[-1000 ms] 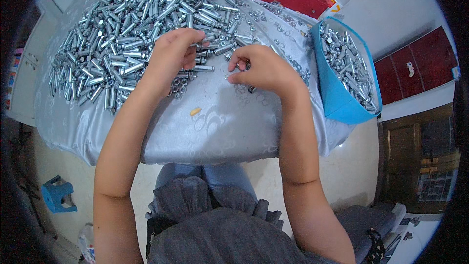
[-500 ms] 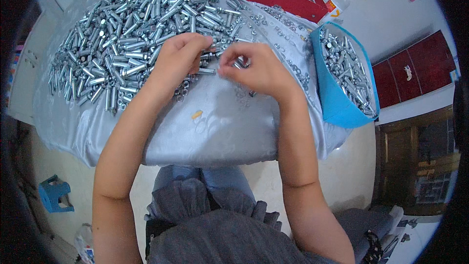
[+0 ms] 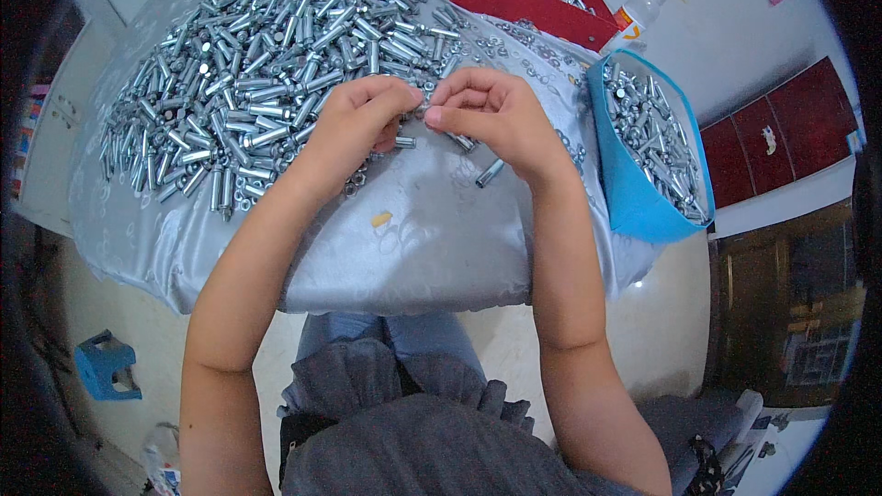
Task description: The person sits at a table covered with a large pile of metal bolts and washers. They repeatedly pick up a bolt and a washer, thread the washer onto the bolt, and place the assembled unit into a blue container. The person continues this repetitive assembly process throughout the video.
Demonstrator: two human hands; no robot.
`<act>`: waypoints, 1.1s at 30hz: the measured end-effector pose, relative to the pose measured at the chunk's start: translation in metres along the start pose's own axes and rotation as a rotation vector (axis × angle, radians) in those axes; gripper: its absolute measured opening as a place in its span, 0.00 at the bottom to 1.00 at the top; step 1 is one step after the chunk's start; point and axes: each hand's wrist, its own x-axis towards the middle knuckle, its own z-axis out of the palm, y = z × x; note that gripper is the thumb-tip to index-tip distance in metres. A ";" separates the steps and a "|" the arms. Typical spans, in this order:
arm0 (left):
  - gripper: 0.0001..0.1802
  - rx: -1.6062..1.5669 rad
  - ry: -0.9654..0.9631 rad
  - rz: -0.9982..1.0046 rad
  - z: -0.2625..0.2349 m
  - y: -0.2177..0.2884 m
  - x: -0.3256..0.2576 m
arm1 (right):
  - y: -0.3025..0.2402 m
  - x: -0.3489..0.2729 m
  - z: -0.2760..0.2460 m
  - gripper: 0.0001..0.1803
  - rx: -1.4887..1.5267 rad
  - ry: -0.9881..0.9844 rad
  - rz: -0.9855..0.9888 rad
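My left hand [image 3: 363, 119] and my right hand [image 3: 489, 115] meet over the near edge of a large heap of silver sleeve anchor bolts [image 3: 266, 83]. Thumb and fingers of both hands are pinched together, fingertips almost touching. A small shiny metal bit shows between them, too small to name. Just below my left fingers the end of a bolt [image 3: 404, 141] sticks out; whether it is held or lying there I cannot tell. Beneath my right hand another bolt [image 3: 490, 173] lies slanted on the silvery tablecloth [image 3: 413, 257]. Loose nuts [image 3: 355, 182] lie beside my left wrist.
A blue fabric bin [image 3: 643, 220] full of bolts stands on the right. Farther back are a red box [image 3: 524, 5] of bolts and a clear plastic bottle [image 3: 638, 14]. Washers and nuts [image 3: 528, 46] are scattered before the box. A yellow scrap [image 3: 380, 219] lies near the front.
My right hand's fingertips have come up to my left hand's, closing the gap between them. A bolt now shows more fully below my right hand. The view has shifted slightly.
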 end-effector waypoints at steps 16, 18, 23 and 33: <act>0.10 -0.171 0.014 -0.048 -0.006 0.004 0.003 | 0.008 0.006 0.015 0.07 -0.352 0.263 -0.451; 0.10 -0.167 -0.002 -0.041 -0.004 0.004 0.003 | 0.007 0.006 0.018 0.07 -0.415 0.289 -0.499; 0.13 -0.071 -0.036 -0.033 -0.007 0.003 0.003 | 0.007 0.006 0.020 0.07 -0.515 0.304 -0.646; 0.18 0.080 -0.010 -0.045 -0.002 0.005 0.001 | 0.009 0.004 0.013 0.12 -0.276 0.195 -0.416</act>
